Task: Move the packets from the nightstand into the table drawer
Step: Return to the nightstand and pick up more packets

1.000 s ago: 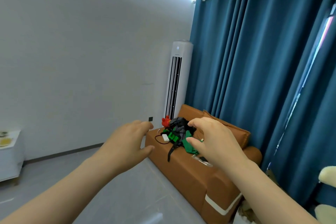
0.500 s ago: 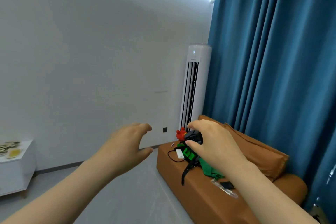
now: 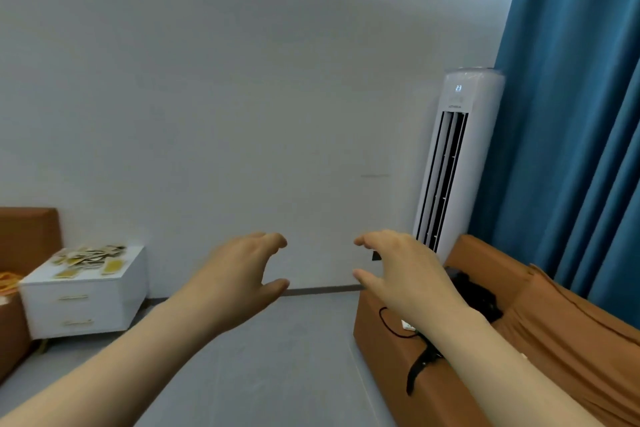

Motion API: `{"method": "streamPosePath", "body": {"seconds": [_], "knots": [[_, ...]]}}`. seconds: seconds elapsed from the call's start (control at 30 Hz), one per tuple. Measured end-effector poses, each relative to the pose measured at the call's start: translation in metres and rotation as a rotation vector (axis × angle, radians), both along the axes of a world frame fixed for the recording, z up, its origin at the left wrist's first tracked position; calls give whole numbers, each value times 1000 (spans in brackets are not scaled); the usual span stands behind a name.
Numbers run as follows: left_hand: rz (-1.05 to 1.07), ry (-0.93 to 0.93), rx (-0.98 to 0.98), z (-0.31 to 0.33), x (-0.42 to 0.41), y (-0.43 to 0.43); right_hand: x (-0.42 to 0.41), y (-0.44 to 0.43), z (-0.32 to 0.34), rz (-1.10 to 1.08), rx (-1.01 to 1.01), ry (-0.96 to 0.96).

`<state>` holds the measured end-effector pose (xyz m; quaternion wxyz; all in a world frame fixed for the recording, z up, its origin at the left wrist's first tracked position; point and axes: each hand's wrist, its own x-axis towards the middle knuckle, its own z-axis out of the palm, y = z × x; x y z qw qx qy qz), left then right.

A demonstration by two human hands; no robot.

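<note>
Both grips released, left hand [image 3: 239, 274] and right hand [image 3: 401, 274] raised empty, packets [image 3: 88, 255] strewn on distant nightstand [image 3: 83, 302], sofa [image 3: 554, 340] under right forearm.

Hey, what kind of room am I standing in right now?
Most likely a bedroom or living room in a home: a white nightstand strewn with packets, a brown sofa and a standing air conditioner.

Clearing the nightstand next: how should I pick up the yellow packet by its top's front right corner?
Probably from above at the front, pinching its near edge: the yellow packet lies flat on the nightstand, beside the pile, close to the front rim. Details are blurred.
</note>
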<state>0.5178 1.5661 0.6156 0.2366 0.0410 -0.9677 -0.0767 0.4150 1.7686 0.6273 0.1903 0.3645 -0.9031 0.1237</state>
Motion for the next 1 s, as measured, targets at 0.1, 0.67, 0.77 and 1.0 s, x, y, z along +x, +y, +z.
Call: {"method": "streamPosePath", "body": {"seconds": [0.1,0.67,0.77,1.0], "knots": [[48,6,-8,-3,-25,-37,-34,-43,-3,49,1,-6],[278,13,-29,-1,-162,-277,-207,-310,0,277,2,-5],[320,11,-32,-7,-191,-307,-245,-351,-7,328,7,-11],[482,-15,5,-17,-257,-378,-331,-451,-9,487,1,-10]]}}
